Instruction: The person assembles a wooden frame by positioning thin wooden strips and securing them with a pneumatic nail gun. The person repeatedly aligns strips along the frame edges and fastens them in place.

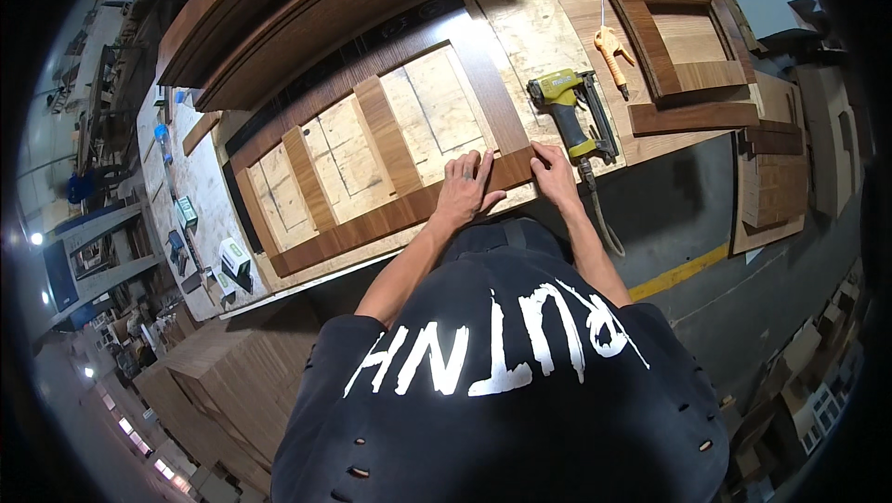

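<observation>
A brown wooden door frame (372, 226) with two crosspieces lies flat on the workbench, its open panels showing the bench top beneath. My left hand (462, 192) lies across the near rail close to its right end, fingers over the top and thumb at the near edge, closed on it. At the frame's right corner, my right hand (555, 178) holds the end of the rail, with thumb and fingertips against the wood. Just right of that corner a green and black staple gun (565, 108) lies on its side, hose attached. An orange air blow gun (611, 55) lies farther right.
Long dark wooden boards (269, 29) are stacked behind the frame. At the right rest another panelled frame (655, 39) and a short wooden strip (692, 117). Small boxes (234, 257) sit at the bench's left end. The hose (599, 206) hangs over the near edge.
</observation>
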The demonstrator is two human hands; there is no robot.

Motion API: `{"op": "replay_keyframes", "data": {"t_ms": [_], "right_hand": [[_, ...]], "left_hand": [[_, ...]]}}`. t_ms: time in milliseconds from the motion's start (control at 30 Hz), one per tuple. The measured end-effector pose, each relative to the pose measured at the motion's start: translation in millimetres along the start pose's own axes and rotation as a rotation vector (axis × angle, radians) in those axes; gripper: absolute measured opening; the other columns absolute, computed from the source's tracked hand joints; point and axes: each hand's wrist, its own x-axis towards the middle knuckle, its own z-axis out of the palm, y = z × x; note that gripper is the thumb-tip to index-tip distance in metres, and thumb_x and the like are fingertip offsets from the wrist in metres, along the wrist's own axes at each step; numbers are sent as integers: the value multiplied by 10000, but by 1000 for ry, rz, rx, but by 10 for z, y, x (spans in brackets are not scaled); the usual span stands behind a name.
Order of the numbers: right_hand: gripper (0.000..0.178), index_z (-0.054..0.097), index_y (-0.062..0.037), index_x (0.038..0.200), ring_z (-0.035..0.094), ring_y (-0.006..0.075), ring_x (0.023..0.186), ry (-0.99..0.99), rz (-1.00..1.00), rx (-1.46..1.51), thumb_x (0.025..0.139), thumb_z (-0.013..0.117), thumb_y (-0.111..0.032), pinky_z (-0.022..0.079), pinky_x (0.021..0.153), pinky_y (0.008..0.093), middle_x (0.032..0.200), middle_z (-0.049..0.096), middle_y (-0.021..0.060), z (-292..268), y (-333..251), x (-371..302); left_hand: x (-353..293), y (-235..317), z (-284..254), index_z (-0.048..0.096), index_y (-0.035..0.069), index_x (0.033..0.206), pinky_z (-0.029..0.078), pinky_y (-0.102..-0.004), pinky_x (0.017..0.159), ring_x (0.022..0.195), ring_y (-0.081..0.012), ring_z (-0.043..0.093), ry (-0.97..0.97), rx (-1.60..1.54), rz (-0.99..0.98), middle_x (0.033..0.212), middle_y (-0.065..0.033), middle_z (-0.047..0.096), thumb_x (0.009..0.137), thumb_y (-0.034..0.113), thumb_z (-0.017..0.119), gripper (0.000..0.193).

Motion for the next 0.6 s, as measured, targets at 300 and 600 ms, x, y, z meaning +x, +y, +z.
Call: {"op": "replay_keyframes", "data": {"t_ms": [300, 600], "right_hand": [[371, 696, -53, 1288, 628, 322, 1179, -27, 34, -6, 939, 632, -161, 488, 1029, 363, 1238, 642, 181, 1, 76, 58], [380, 687, -50, 1300, 623, 313, 1177, -54, 49, -12, 944, 630, -170, 484, 1029, 358, 1248, 631, 174, -3, 92, 77]], "left_hand": [[46, 52, 50, 385, 28, 1534, 328, -503, 1044, 1174, -358, 444, -3, -1, -29, 1293, -187, 466, 881, 574, 687, 902], [57, 29, 15, 398, 46, 1537, 344, -496, 1013, 1154, -346, 461, -10, -4, -13, 1269, -176, 482, 880, 583, 679, 893]]}}
